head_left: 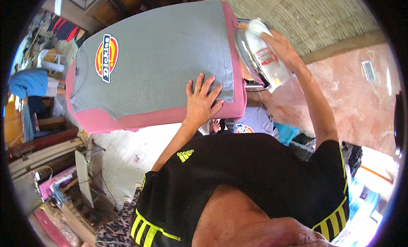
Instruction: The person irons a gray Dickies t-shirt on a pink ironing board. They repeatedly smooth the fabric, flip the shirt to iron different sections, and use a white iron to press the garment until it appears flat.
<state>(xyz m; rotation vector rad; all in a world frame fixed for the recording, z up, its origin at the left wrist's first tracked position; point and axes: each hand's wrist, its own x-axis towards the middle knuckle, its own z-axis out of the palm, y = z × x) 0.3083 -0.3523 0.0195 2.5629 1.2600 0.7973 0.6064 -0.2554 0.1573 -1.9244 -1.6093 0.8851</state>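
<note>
A grey T-shirt (pixel 165 55) with a red, yellow and black printed badge lies spread over a pink-covered ironing board (pixel 127 122). My left hand (pixel 202 102) rests palm down near the shirt's lower edge, fingers spread; a ring is on one finger. Off the board's right end, my right hand (pixel 281 48) grips the handle of a white iron (pixel 267 62) with a shiny metal base. The iron sits tilted on its side beside the board, apart from the shirt. Part of its handle is hidden by my fingers.
Another grey garment (pixel 259 117) with a similar badge hangs or lies below the board's near edge, by a teal item (pixel 287 133). At the far left a person in a blue shirt (pixel 32 83) bends over. Boards and clutter (pixel 46 149) fill the lower left.
</note>
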